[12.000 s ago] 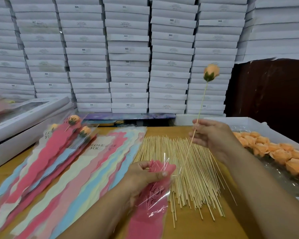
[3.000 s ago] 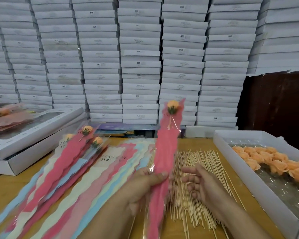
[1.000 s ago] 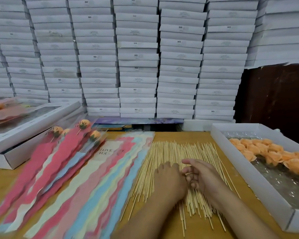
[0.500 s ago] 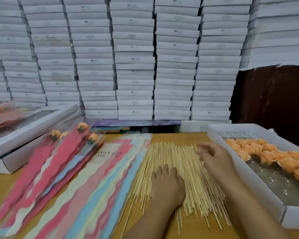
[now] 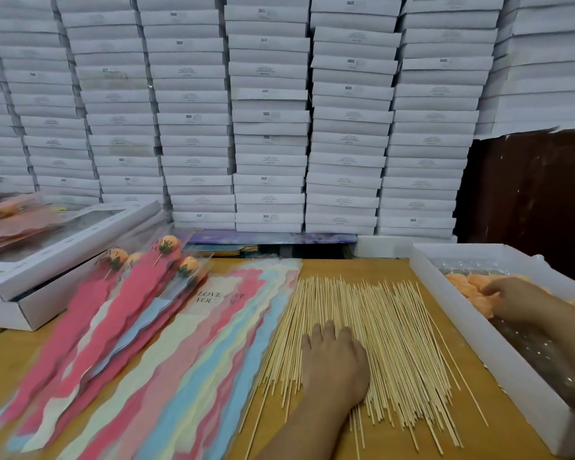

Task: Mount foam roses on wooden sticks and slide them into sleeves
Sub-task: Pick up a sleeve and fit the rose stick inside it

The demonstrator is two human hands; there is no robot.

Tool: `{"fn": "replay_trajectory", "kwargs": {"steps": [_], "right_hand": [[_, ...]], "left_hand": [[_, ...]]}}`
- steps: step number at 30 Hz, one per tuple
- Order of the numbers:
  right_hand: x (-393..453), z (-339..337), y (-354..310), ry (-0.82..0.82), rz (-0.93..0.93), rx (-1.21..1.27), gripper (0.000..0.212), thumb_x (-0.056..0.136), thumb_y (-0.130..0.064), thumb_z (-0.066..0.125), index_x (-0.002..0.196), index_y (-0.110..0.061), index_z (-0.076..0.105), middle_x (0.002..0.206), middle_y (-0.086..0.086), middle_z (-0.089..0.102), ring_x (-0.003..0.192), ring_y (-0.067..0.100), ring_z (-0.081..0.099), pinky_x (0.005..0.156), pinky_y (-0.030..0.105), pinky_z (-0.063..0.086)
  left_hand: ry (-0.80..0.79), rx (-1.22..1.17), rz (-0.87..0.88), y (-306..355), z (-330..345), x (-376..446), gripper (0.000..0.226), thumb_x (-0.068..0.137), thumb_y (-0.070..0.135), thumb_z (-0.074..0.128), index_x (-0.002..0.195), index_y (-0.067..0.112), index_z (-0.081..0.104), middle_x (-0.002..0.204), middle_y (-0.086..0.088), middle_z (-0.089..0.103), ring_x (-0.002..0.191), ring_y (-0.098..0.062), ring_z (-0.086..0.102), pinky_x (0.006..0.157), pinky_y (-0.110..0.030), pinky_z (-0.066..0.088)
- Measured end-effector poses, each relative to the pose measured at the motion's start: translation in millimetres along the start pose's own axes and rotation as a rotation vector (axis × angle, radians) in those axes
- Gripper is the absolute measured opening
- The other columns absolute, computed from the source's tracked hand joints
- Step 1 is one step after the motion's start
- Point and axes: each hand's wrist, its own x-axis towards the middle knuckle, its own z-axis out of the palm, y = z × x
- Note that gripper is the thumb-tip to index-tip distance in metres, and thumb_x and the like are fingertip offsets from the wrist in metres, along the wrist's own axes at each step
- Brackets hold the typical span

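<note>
While left hand (image 5: pixel 334 363) lies flat, fingers straight, on wooden sticks (image 5: pixel 395 343) on table (image 5: pixel 498 406), right hand (image 5: pixel 508 302) reaches foam roses (image 5: pixel 468 287) in white tray (image 5: pixel 478 340); grip unclear. Sleeves (image 5: pixel 193 353) read "LOVE YOU"; stacked boxes (image 5: pixel 269 114) read "SGS".

Pink, blue and cream wavy-striped sleeves (image 5: pixel 166 353); orange foam roses (image 5: pixel 472 287); white boxes (image 5: pixel 269 114).
</note>
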Motion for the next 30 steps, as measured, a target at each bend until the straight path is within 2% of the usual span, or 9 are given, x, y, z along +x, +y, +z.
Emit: {"fn": "replay_trajectory", "kwargs": {"steps": [2, 4, 7, 12, 15, 19, 24, 27, 30], "right_hand": [[3, 10, 7, -0.007, -0.044, -0.034, 0.041, 0.096, -0.004, 0.053, 0.137, -0.009, 0.056, 0.142, 0.014, 0.054, 0.119, 0.03, 0.055, 0.096, 0.034, 0.045], [5, 19, 10, 0.044, -0.051, -0.013, 0.038, 0.096, -0.008, 0.058, 0.134, -0.007, 0.058, 0.136, 0.015, 0.059, 0.104, 0.026, 0.059, 0.084, 0.031, 0.048], [8, 26, 13, 0.149, -0.054, 0.02, 0.022, 0.092, -0.009, 0.066, 0.114, -0.003, 0.069, 0.103, 0.013, 0.068, 0.074, 0.018, 0.055, 0.064, 0.028, 0.043], [9, 23, 10, 0.211, -0.052, 0.066, 0.012, 0.086, -0.013, 0.072, 0.076, -0.011, 0.069, 0.07, 0.0, 0.061, 0.065, 0.017, 0.058, 0.049, 0.024, 0.039], [10, 23, 9, 0.183, -0.05, 0.076, 0.024, 0.083, -0.008, 0.073, 0.063, -0.015, 0.061, 0.068, 0.003, 0.062, 0.066, 0.02, 0.059, 0.05, 0.025, 0.039], [5, 17, 6, 0.222, -0.039, 0.128, 0.023, 0.077, 0.001, 0.073, 0.059, -0.011, 0.065, 0.067, 0.004, 0.064, 0.065, 0.018, 0.056, 0.05, 0.025, 0.037], [-4, 0, -7, 0.325, -0.057, 0.159, 0.018, 0.078, 0.006, 0.067, 0.07, -0.009, 0.064, 0.077, 0.012, 0.065, 0.074, 0.027, 0.054, 0.064, 0.032, 0.04], [-17, -11, -30, 0.426, -0.152, 0.226, 0.014, 0.083, 0.0, 0.064, 0.075, -0.012, 0.063, 0.075, 0.011, 0.064, 0.065, 0.021, 0.052, 0.056, 0.03, 0.036], [-38, -8, -58, 0.38, -0.287, 0.375, 0.014, 0.083, -0.009, 0.072, 0.074, -0.018, 0.065, 0.077, 0.003, 0.066, 0.071, 0.016, 0.059, 0.054, 0.022, 0.036]], "left_hand": [[0.003, -0.001, 0.0, 0, 1, 0, 0.054, 0.106, 0.041, 0.018, 0.154, 0.02, 0.034, 0.166, -0.005, 0.022, 0.154, -0.027, 0.01, 0.126, -0.047, 0.004], [0.013, -0.006, 0.001, 0, 1, 1, 0.054, 0.106, 0.04, 0.018, 0.153, 0.02, 0.036, 0.165, -0.005, 0.024, 0.153, -0.027, 0.012, 0.125, -0.047, 0.006], [0.017, -0.016, 0.003, -1, 2, 1, 0.053, 0.106, 0.04, 0.019, 0.152, 0.021, 0.038, 0.164, -0.004, 0.025, 0.153, -0.027, 0.014, 0.125, -0.047, 0.006], [0.029, -0.022, 0.006, -1, 2, 1, 0.052, 0.106, 0.039, 0.02, 0.15, 0.02, 0.04, 0.162, -0.003, 0.029, 0.151, -0.027, 0.017, 0.125, -0.047, 0.008], [0.034, -0.028, 0.005, -1, 2, 1, 0.052, 0.106, 0.039, 0.019, 0.15, 0.02, 0.04, 0.162, -0.003, 0.03, 0.151, -0.026, 0.018, 0.125, -0.047, 0.008], [0.032, -0.04, 0.005, -1, 2, 2, 0.052, 0.106, 0.039, 0.019, 0.149, 0.02, 0.041, 0.162, -0.003, 0.03, 0.151, -0.026, 0.018, 0.125, -0.047, 0.008], [0.038, -0.049, -0.001, -2, 3, 1, 0.05, 0.105, 0.038, 0.021, 0.144, 0.019, 0.046, 0.155, -0.004, 0.039, 0.147, -0.026, 0.026, 0.124, -0.046, 0.014], [0.103, -0.127, -0.003, -1, 1, 2, 0.048, 0.103, 0.036, 0.027, 0.139, 0.018, 0.053, 0.144, -0.003, 0.052, 0.137, -0.022, 0.04, 0.12, -0.043, 0.024], [0.23, -0.282, -0.001, -1, -3, 0, 0.048, 0.1, 0.034, 0.038, 0.143, 0.016, 0.052, 0.139, 0.0, 0.058, 0.129, -0.017, 0.049, 0.115, -0.034, 0.034]]}}
